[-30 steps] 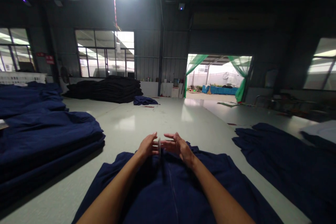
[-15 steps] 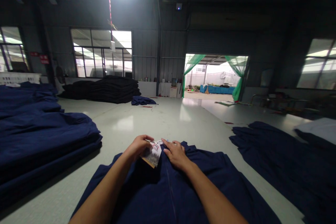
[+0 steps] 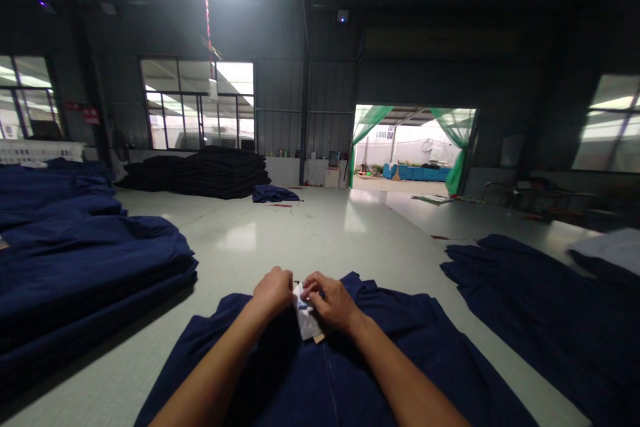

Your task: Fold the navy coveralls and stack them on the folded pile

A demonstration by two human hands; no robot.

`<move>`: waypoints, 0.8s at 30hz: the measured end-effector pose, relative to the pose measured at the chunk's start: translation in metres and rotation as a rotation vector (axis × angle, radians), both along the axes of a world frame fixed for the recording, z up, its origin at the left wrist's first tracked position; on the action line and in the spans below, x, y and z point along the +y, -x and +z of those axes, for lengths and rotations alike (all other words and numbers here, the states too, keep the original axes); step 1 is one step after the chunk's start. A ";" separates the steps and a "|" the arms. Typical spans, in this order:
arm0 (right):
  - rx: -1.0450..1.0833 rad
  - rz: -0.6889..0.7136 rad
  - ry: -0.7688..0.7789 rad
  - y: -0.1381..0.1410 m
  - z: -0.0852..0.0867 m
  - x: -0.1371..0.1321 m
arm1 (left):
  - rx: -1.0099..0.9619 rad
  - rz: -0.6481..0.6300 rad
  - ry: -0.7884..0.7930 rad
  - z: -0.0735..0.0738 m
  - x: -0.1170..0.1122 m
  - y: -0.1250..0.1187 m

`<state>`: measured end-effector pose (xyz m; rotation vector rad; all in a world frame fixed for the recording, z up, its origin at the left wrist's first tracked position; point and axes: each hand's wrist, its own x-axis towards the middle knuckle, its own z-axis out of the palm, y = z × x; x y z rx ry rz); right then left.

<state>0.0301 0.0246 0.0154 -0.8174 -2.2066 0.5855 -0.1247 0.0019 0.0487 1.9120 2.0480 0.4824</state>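
Observation:
A dark navy garment (image 3: 400,340) lies spread in front of me, a seam or zip line running down its middle. At its top edge hangs a white paper hang tag (image 3: 309,325), with a small brown piece (image 3: 319,338) showing below it. My left hand (image 3: 275,290) is closed at the tag's upper left, its fingertips pinched by a thin dark cord. On the other side, my right hand (image 3: 327,300) has its thumb and fingers bent together on the tag's upper right. Exactly what the left fingertips grip is too small to see.
A thick stack of navy garments (image 3: 100,260) is on the left of the pale table (image 3: 320,233). More navy cloth (image 3: 540,313) lies at the right. Farther back are a black fabric stack (image 3: 210,173) and a small navy bundle (image 3: 274,193).
The hang tag has turned from its printed picture side to a white side and moved slightly right. My left hand has closed near the cord; my right fingers have curled onto the tag.

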 end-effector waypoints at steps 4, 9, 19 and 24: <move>-0.147 -0.242 -0.114 0.001 0.002 -0.004 | 0.290 -0.021 -0.046 0.000 -0.004 0.000; -0.535 -0.588 0.016 -0.007 -0.007 -0.004 | 0.343 -0.098 0.067 -0.009 -0.004 -0.001; -0.626 -0.726 0.435 -0.019 -0.019 0.015 | 0.184 -0.217 0.186 -0.035 0.008 0.014; -0.606 -0.731 0.446 -0.020 -0.019 0.017 | 0.152 -0.245 0.246 -0.043 0.009 0.013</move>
